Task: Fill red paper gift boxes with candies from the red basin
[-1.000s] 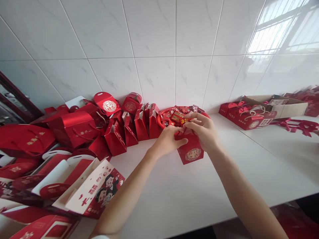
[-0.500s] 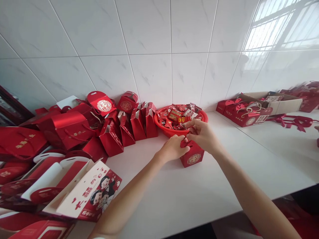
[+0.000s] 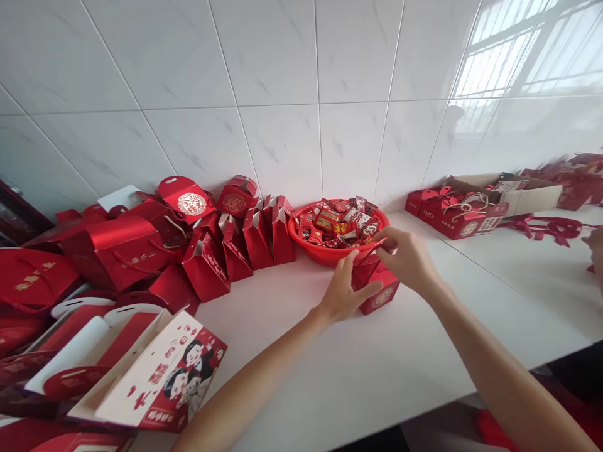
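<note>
A small red paper candy box (image 3: 380,299) with a gold round emblem stands on the white counter, its upper flaps raised. My left hand (image 3: 343,294) grips its left side, thumb across the near face and fingers on the far side. The fingers of my right hand (image 3: 407,258) pinch a red flap at the top of the box; the fingertips are partly hidden. Just behind the box is a red plastic basin (image 3: 325,254) heaped with wrapped candies (image 3: 343,225).
Several upright red boxes (image 3: 235,254) stand left of the basin. Red gift bags (image 3: 122,251) and an open printed carton (image 3: 164,370) crowd the left side. At the right are red boxes (image 3: 464,220), a cardboard box (image 3: 537,194), ribbons (image 3: 551,229) and another person's hand (image 3: 597,248).
The box has turned and shifted slightly right, and its top flaps are lifted. My left thumb and fingers have spread apart around it. Another person's hand shows more at the right edge.
</note>
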Demonstrator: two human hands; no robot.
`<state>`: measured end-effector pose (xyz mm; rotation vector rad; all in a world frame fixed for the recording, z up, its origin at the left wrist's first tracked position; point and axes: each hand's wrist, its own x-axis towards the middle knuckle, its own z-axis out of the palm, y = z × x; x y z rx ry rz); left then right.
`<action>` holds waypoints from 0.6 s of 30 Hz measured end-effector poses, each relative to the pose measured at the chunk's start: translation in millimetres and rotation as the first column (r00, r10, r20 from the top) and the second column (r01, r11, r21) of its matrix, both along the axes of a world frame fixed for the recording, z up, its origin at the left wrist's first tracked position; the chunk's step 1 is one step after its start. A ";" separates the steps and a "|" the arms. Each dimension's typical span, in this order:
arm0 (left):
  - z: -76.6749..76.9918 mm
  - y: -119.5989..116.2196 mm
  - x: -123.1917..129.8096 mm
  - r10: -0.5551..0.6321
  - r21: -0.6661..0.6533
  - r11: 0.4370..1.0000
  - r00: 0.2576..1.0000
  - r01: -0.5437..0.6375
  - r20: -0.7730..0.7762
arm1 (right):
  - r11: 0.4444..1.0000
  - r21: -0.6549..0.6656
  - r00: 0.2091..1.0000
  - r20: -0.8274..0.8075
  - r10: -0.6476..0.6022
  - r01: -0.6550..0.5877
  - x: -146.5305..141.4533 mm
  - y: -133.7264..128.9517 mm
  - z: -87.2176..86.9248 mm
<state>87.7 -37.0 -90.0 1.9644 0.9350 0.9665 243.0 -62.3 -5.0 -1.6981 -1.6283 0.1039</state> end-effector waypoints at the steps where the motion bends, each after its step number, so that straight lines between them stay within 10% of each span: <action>1: -8.1 -1.3 1.6 0.012 0.013 1.000 0.995 -0.013 0.097 | 1.000 0.014 0.999 -0.048 -0.004 0.005 8.7 0.5 2.4; 10: -45.1 -9.3 12.2 0.058 -0.114 0.993 0.968 -0.030 0.246 | 0.956 0.082 0.932 -0.260 -0.252 0.281 125.0 -3.2 43.3; 18: -45.6 -6.8 14.8 -0.007 -0.141 0.990 0.988 0.029 0.154 | 0.819 0.081 0.820 0.034 -0.572 0.568 235.1 19.8 41.6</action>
